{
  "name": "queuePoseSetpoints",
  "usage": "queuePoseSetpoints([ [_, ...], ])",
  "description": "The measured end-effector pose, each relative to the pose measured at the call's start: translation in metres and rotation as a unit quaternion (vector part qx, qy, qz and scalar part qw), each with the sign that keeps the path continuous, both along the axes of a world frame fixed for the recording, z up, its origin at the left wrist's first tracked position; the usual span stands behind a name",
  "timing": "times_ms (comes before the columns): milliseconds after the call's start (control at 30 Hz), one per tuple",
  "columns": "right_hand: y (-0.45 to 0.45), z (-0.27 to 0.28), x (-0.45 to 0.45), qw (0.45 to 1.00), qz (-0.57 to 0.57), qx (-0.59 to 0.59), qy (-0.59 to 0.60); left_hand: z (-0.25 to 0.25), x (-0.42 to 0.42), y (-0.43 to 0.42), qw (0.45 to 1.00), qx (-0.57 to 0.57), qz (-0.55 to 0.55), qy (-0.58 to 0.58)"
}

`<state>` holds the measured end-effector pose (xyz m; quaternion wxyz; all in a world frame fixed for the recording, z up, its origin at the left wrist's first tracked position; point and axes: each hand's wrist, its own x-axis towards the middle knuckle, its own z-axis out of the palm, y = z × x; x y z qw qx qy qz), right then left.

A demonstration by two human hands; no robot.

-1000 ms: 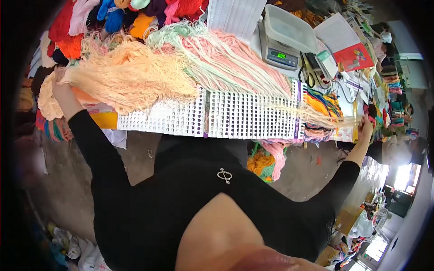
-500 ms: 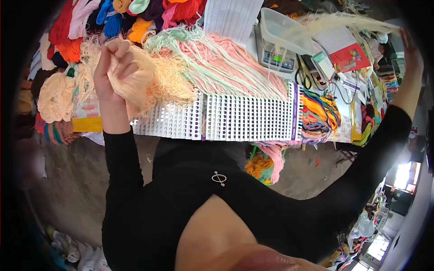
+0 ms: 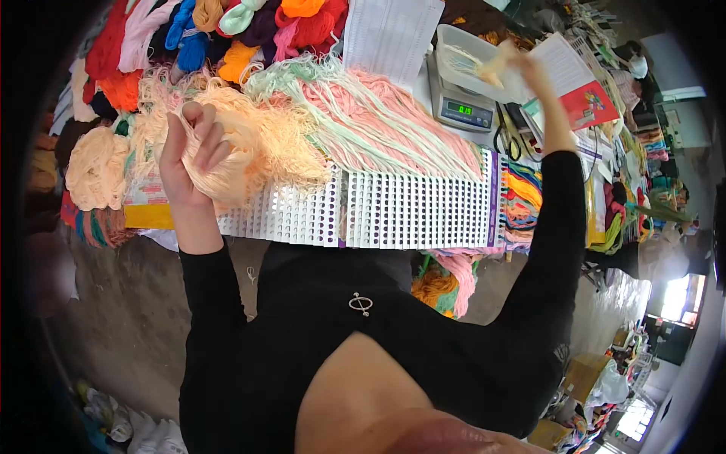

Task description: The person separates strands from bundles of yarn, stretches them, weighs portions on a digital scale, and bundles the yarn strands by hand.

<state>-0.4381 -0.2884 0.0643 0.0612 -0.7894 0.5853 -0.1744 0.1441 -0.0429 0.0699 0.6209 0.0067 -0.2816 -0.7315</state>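
At the left, my left hand (image 3: 193, 155) has its fingers curled into a loose bundle of peach yarn (image 3: 242, 147), which spreads over the tabletop. My right hand (image 3: 524, 66), smeared by motion, is at the right side of a clear plastic tub (image 3: 460, 38). It grips the end of pale yarn strands (image 3: 488, 70), whose other part lies inside the tub. Under the tub stands a digital scale (image 3: 465, 113) with a lit green display. Pink and mint yarn (image 3: 393, 113) lies between my hands, over white cards with rows of holes (image 3: 420, 208).
Coloured yarn hanks (image 3: 189, 38) are heaped along the back left. A peach hank (image 3: 98, 166) lies at the left edge. Scissors (image 3: 508, 140) rest right of the scale, near a red booklet (image 3: 586, 106). A printed sheet (image 3: 389, 34) stands behind the pink yarn.
My right hand has come in from the far right to the tub, bringing the pale strands down into it. The scale's reading has changed. My left hand stays with the peach yarn, its fingers slightly looser.
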Motion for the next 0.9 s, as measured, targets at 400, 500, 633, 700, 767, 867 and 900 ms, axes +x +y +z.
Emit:
queuePoseSetpoints([
  [400, 0.202, -0.020, 0.165, 0.949, 0.013, -0.012, -0.314, -0.023, -0.071, 0.003, 0.953, -0.013, 0.057, -0.297],
  [500, 0.253, -0.003, 0.240, 0.890, 0.127, 0.149, -0.411, -0.027, -0.119, 0.009, 0.934, 0.007, 0.029, -0.356],
  [633, 0.275, -0.014, 0.294, 0.896, 0.145, 0.105, -0.406, -0.024, -0.138, 0.024, 0.950, 0.032, -0.041, -0.307],
  [700, 0.274, -0.019, 0.301, 0.891, 0.140, 0.096, -0.422, -0.023, -0.134, 0.025, 0.957, 0.052, -0.079, -0.273],
  [767, 0.273, -0.014, 0.302, 0.886, 0.151, 0.092, -0.428, -0.031, -0.134, 0.025, 0.971, 0.087, -0.053, -0.217],
  [867, 0.274, -0.010, 0.297, 0.891, 0.152, 0.086, -0.420, -0.038, -0.133, 0.025, 0.972, 0.100, -0.046, -0.206],
  [900, 0.274, -0.010, 0.295, 0.891, 0.151, 0.087, -0.419, -0.038, -0.134, 0.025, 0.973, 0.102, -0.047, -0.200],
])
